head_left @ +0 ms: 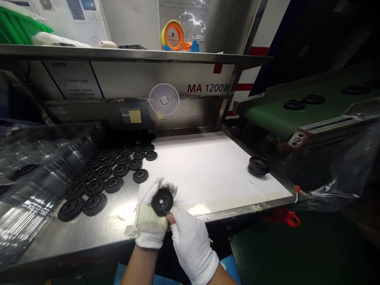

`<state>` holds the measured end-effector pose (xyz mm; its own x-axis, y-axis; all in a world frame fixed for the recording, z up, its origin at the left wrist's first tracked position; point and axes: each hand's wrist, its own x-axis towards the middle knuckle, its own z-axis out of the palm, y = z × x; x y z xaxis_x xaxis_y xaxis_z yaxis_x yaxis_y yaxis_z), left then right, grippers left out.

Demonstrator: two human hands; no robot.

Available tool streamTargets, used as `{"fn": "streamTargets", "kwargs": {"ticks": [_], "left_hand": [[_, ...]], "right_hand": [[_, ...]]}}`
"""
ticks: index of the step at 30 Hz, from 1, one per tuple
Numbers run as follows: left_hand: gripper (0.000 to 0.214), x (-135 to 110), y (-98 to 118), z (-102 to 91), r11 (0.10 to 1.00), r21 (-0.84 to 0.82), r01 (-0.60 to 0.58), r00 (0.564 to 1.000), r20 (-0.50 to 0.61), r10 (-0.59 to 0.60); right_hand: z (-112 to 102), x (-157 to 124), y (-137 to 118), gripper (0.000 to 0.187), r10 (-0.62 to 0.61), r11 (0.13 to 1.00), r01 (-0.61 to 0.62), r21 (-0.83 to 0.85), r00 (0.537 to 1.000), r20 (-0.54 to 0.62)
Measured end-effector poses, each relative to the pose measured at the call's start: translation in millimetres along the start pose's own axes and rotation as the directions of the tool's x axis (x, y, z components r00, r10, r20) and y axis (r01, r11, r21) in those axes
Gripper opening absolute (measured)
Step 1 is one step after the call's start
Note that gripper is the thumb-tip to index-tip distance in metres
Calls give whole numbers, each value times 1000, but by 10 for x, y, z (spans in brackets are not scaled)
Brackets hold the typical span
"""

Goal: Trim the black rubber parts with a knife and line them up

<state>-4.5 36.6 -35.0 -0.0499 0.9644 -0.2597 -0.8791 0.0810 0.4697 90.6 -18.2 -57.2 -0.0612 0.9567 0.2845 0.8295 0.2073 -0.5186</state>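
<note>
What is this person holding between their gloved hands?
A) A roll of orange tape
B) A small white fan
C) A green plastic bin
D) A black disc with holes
D: the black disc is gripped between the white-gloved left hand and the white-gloved right hand.

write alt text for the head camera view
A white-gloved left hand and right hand hold a black ribbed disc at the edge of a steel workbench. Rows of matching discs lie beside a white sheet, with a green conveyor belt at right.

White-gloved hands hold a black, seemingly rubber disc
</note>
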Motion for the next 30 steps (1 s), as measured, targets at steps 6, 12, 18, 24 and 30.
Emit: {"fn": "streamTargets", "kwargs": {"ticks": [6,12,18,24,30], "left_hand": [[26,34,2,-48,990,-34,136,991,9,-136],[16,93,-72,-40,993,-99,-65,996,-70,58],[37,10,-7,-78,989,-28,146,987,70,-143],[13,111,-64,-59,991,-109,83,995,-42,-88],[24,57,-47,-56,997,-55,49,998,-26,-50]], "right_hand": [[-52,30,95,26,25,998,-27,-53,999,-32],[40,-36,2,24,-5,1000,5,-1,999,-34],[-61,35,80,27,6,1000,-6,-10,999,-50],[-28,-13,65,25,26,1000,-26,-2,999,-37],[22,-41,34,26,23,1000,-23,15,1000,9]]}}
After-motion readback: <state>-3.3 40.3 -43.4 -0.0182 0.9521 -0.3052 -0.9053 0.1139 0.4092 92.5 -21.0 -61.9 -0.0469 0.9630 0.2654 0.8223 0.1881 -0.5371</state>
